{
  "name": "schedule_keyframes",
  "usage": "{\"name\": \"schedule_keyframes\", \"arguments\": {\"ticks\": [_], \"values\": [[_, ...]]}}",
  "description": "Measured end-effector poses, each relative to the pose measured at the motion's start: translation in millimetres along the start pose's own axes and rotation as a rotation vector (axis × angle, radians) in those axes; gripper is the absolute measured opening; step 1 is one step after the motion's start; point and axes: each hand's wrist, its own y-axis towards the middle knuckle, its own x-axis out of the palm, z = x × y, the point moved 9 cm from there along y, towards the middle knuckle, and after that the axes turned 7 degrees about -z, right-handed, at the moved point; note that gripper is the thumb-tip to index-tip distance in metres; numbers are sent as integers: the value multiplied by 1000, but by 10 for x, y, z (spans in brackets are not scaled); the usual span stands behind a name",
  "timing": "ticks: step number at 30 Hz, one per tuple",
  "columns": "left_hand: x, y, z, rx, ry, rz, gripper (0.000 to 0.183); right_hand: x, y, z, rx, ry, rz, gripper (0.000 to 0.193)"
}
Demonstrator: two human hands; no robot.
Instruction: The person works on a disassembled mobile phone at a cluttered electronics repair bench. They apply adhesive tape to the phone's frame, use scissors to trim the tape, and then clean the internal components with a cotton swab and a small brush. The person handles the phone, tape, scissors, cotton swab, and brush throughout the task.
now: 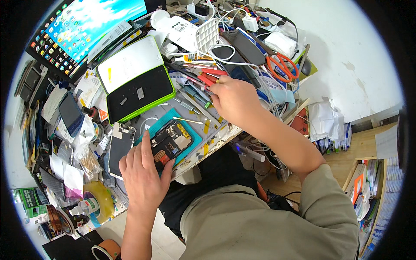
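An opened phone (169, 141) with its inner boards showing lies on a teal mat (190, 149) at the bench's front edge. My left hand (145, 169) rests at the phone's lower left, fingers stretched out and thumb spread along its near edge. Farther right, my right hand (236, 97) reaches into a heap of hand tools, its fingers curled together beside red-handled pliers (209, 77). What those fingers grip, if anything, is hidden. A cotton swab (187, 120) lies at the mat's far side. Left of the phone is a detached phone screen (120, 147).
Behind the mat stands an open green-edged case (141, 94) with small metal pieces inside. A monitor (95, 26) is at the back left. Orange-handled scissors (282, 68), cables and phones crowd the back right. Yellow tape (99, 201) and a small bottle (84, 207) sit at the left edge.
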Motion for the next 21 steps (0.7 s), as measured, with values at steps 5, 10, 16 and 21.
{"name": "schedule_keyframes", "arguments": {"ticks": [5, 10, 16, 21], "values": [[-93, -105, 62, 8, 9, 62, 83, 34, 10, -165, 9, -224, -59, 4], [-168, -569, 385, 135, -139, 225, 67, 32, 80, -149, 20, -212, -138, 7], [207, -1155, 662, 121, -490, 210, 49, 176, 584, -111, -29, -131, -189, 12], [358, -1425, 784, 90, -492, 155, 40, 227, 761, -270, -28, -273, -353, 13]]}}
